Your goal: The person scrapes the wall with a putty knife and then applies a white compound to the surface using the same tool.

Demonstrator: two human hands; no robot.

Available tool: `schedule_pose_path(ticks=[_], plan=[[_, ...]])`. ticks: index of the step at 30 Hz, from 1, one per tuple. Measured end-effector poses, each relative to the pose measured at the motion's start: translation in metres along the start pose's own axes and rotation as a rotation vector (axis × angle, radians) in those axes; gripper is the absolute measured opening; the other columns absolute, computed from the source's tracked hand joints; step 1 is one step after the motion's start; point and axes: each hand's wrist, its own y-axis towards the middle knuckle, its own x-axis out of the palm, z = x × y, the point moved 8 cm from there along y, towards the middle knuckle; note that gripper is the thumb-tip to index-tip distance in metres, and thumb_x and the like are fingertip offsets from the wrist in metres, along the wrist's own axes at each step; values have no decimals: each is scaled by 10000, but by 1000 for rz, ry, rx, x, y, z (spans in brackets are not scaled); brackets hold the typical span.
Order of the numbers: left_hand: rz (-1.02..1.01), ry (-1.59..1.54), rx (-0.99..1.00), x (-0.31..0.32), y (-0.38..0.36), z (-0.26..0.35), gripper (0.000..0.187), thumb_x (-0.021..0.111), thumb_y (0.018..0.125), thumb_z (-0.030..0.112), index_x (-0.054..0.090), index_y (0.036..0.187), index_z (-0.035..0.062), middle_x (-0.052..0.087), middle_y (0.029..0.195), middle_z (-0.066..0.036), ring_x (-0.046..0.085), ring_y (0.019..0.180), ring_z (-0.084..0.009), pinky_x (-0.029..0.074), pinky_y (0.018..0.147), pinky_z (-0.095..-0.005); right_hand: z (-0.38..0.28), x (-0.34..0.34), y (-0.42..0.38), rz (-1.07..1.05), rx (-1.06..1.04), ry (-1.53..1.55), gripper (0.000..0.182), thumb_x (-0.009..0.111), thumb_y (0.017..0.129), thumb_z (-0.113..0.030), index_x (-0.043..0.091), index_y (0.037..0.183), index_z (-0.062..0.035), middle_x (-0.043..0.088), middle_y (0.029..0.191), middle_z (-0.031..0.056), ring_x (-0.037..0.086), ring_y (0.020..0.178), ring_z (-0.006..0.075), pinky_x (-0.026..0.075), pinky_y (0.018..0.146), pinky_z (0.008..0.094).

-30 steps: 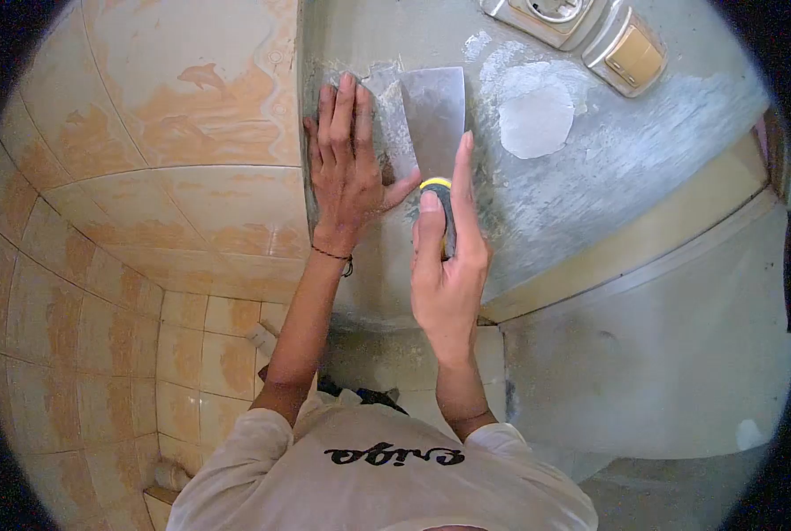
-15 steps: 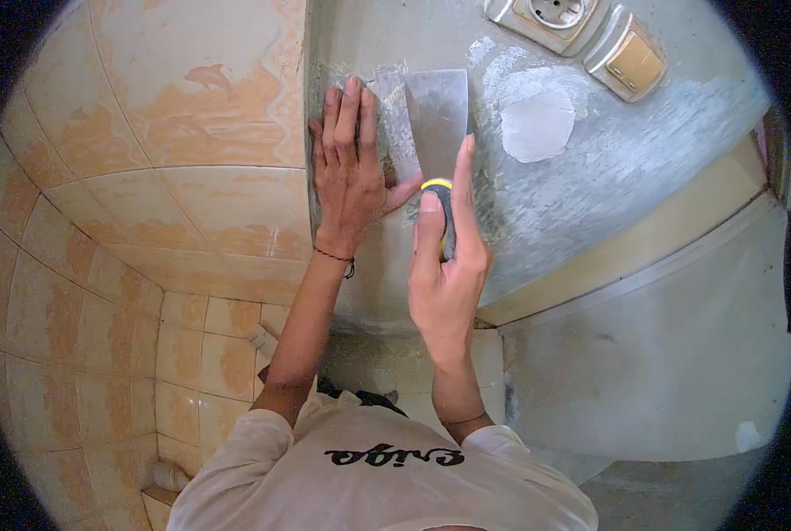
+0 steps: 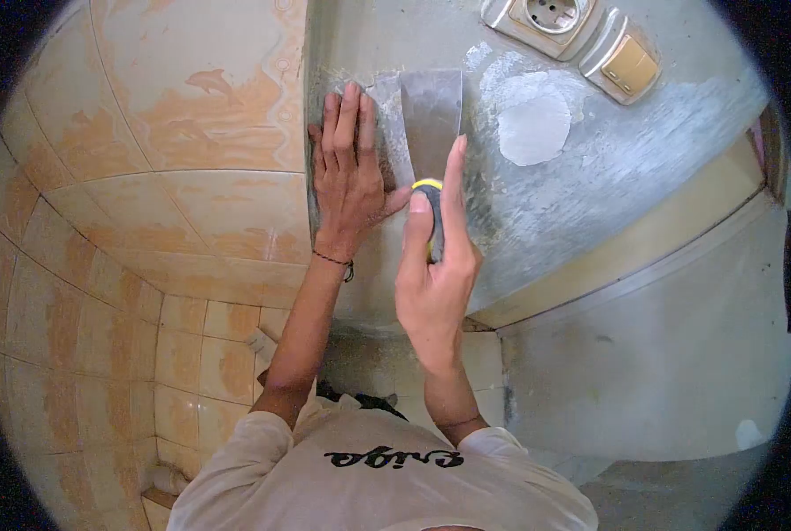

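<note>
My right hand (image 3: 439, 265) grips a putty knife (image 3: 433, 119) by its dark handle with a yellow band, index finger stretched along the blade's right side. The wide metal blade lies against the grey wall (image 3: 360, 274), its edge pointing up. Left of it, my left hand (image 3: 347, 173) rests flat on the wall, fingers extended upward and thumb reaching close to the base of the blade. Between the left fingers and the blade is a rough, pale scraped strip (image 3: 388, 111). A white filler patch (image 3: 534, 128) shows to the right of the blade.
Above right, a power socket (image 3: 553, 12) and a light switch (image 3: 624, 66) stick out from the wall. Orange-patterned tiles (image 3: 209, 106) cover the left side, meeting the grey wall at a vertical edge. A beige frame strip (image 3: 625, 252) runs diagonally at right.
My right hand and the putty knife have shifted slightly left, toward my left hand. My left hand stays nearly in place.
</note>
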Motion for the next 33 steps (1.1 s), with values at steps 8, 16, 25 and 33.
schedule_pose_path(ticks=[8,16,25,33], plan=[[-4,23,-18,0,0,0,1057,558,797,706,267,1530,2,262,1591,-163,254,1468,-378,268,1142,-594,-3,-2,3,-107,194,57,505,475,1027,-99,360,1511,-13,664,1163,188,524,786,110,472,706,269],[-8,19,-11,-1,1,1,1042,530,816,711,268,1528,-4,267,1589,-169,260,1465,-385,280,1133,-595,-5,-6,9,-133,186,93,508,473,1028,-100,349,1512,-4,564,1375,226,591,1011,150,476,831,289],[12,-15,-11,-2,1,0,1033,547,814,691,275,1526,-6,274,1588,-175,272,1462,-383,272,1134,-593,-10,-5,8,-163,94,43,540,489,998,-37,325,1509,21,430,1491,236,622,1168,368,516,847,359],[8,7,-10,-2,2,1,1051,574,796,685,255,1533,8,264,1592,-172,273,1461,-383,276,1133,-596,-6,-3,5,-135,172,116,489,470,1036,-114,366,1494,21,482,1462,240,524,1264,192,448,965,318]])
